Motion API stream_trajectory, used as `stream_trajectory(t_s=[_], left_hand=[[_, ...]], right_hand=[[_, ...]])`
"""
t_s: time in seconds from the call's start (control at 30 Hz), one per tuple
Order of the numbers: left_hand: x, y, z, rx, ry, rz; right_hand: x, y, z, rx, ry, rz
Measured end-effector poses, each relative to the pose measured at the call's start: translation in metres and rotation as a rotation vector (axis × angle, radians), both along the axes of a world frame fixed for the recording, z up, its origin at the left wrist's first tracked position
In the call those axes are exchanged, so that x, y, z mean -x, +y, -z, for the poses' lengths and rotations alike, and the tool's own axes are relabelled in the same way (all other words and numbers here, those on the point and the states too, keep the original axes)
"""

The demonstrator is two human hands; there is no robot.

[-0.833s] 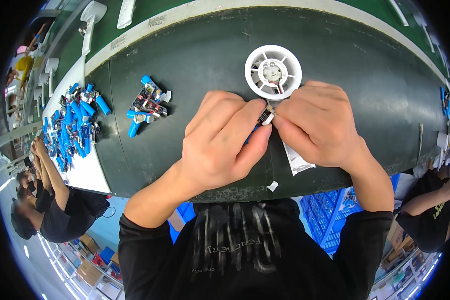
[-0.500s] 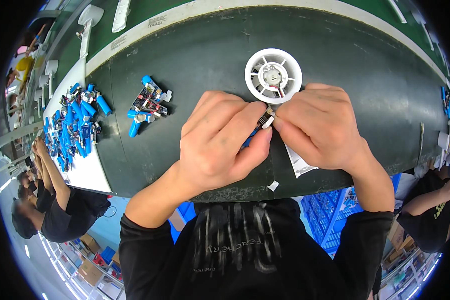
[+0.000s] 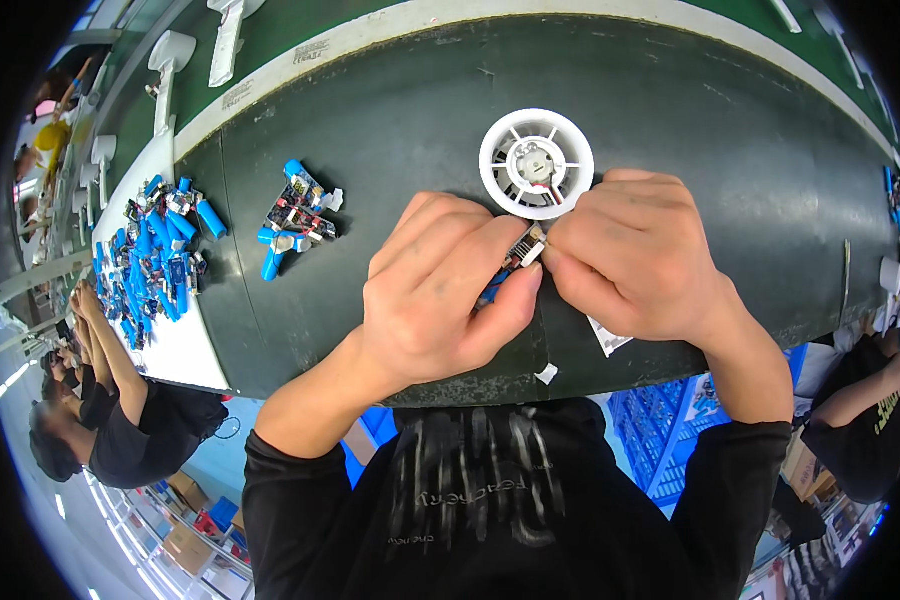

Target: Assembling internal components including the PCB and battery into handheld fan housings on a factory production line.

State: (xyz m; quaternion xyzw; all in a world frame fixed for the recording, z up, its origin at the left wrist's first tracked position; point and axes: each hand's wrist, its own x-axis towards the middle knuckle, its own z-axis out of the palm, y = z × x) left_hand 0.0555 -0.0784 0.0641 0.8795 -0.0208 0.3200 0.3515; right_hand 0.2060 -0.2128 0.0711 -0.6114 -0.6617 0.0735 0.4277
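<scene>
Both hands meet over the near middle of the dark work surface. My left hand (image 3: 435,285) is closed in a pinch around a small circuit board with a blue battery cell (image 3: 523,250), most of it hidden by the fingers. Against the board's end my right hand (image 3: 630,255) is pinched too; whatever sits between its fingertips is hidden. Just beyond them lies a round white fan housing (image 3: 489,170) with a motor in its middle and short red and dark wires. A white flat handle-like piece (image 3: 608,341) sticks out beneath my right hand.
Left of my hands lies a small group of blue cells with boards (image 3: 295,215). Farther left, a large heap of them (image 3: 155,250) covers a white sheet (image 3: 195,355). A white scrap (image 3: 546,374) lies near the front edge. Blue crates (image 3: 650,430) stand below; people work at both sides.
The fan housing appears slightly nearer and to the left. My left fingers have shifted a little, so more of the board shows. My right hand stays pinched beside it.
</scene>
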Motion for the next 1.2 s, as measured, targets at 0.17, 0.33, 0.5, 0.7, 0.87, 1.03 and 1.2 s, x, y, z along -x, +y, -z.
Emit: stream_trajectory(t_s=[0.17, 0.33, 0.5, 0.7, 0.87, 1.03, 1.2], left_hand=[[0.000, 0.004, -0.005, -0.014, 0.016, 0.052], [0.003, 0.003, -0.003, -0.024, 0.035, 0.068], [0.002, 0.003, -0.003, -0.007, 0.027, 0.101], [0.002, 0.005, -0.001, 0.049, -0.003, 0.172], [0.003, 0.006, -0.003, 0.072, -0.044, 0.219], [0.003, 0.007, -0.007, 0.015, -0.042, 0.208], [0.003, 0.003, -0.005, 0.026, -0.053, 0.200]], right_hand=[[0.000, -0.002, -0.005, 0.032, -0.022, -0.022], [0.002, -0.002, -0.004, 0.024, -0.058, -0.022], [0.005, -0.005, -0.003, 0.034, -0.087, -0.016], [0.006, -0.007, -0.007, 0.065, -0.040, -0.069], [0.007, -0.009, -0.013, 0.090, 0.011, -0.117], [0.009, -0.013, -0.014, 0.136, 0.039, -0.111], [0.008, -0.014, -0.017, 0.175, 0.023, -0.119]])
